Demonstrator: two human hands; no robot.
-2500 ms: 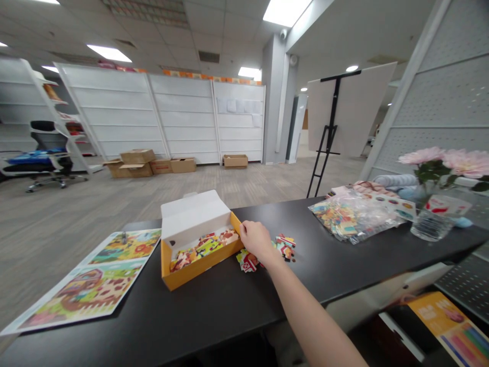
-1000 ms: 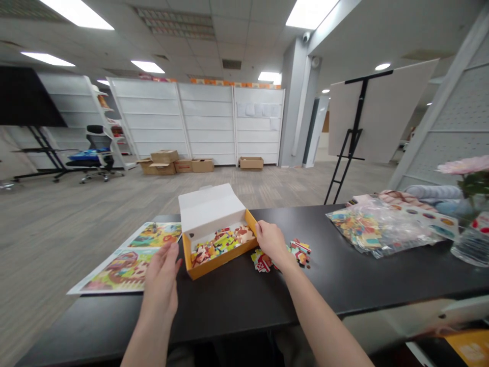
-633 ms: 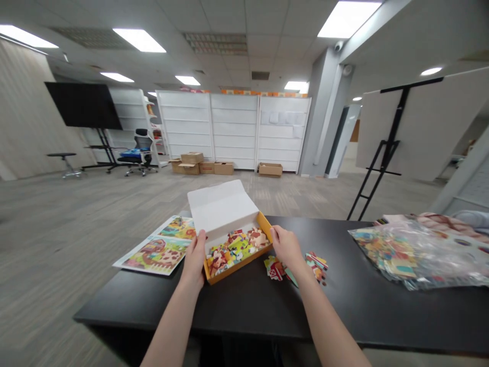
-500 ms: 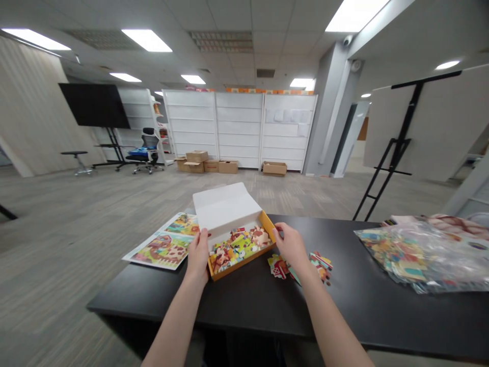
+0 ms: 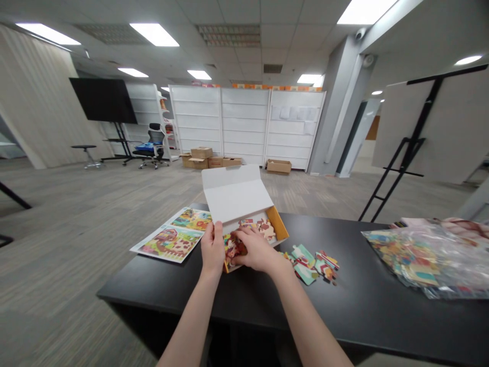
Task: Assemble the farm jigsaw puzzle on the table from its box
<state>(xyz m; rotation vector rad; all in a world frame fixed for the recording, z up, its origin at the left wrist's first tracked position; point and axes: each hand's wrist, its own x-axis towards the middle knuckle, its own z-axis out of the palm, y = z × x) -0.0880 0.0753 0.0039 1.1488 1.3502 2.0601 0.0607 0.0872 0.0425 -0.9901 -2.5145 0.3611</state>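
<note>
A cardboard puzzle box (image 5: 280,224) with yellow-orange sides stands open above the black table, its white lid (image 5: 239,196) tipped back. My left hand (image 5: 213,251) grips the box's left end, thumb on top. Inside, colourful puzzle pieces (image 5: 267,228) fill the tray. My right hand (image 5: 256,248) reaches into the left half, fingers and thumb curled round some reddish-brown pieces; the fingertips are partly hidden. Loose puzzle pieces (image 5: 305,264) lie on the table just right of the box. Left of the box lies a printed picture sheet (image 5: 173,242) with farm scenes.
On the right of the black table (image 5: 344,316) rests a clear plastic bag (image 5: 424,255) of more pieces. Beyond are cardboard boxes (image 5: 278,166), an office chair (image 5: 153,145), a screen on a stand (image 5: 103,100) and a board on a black easel (image 5: 412,132).
My right hand has left the box's right edge and moved left into the pieces. The left hand stays on the box. The view has shifted slightly, and more loose pieces show on the table.
</note>
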